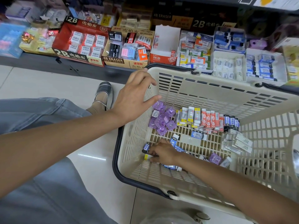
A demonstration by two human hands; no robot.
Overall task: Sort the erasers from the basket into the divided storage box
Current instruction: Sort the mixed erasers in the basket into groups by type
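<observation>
Reaching into the beige basket (210,88) on the floor, the right hand (163,151) curls over loose erasers (208,118), pinching a dark blue one (146,147). The left hand (134,96) hovers spread above the rim. Divided storage boxes (229,65) sit on the shelf just beyond.

Our right hand (163,152) covers the erasers beneath it in the basket (202,88), so we cannot tell what its fingertips hold. The basket's right side runs off the edge. Top-left shelf stock (24,15) is blurred beyond reading. Print on the white erasers (239,143) is too small for us to read.
</observation>
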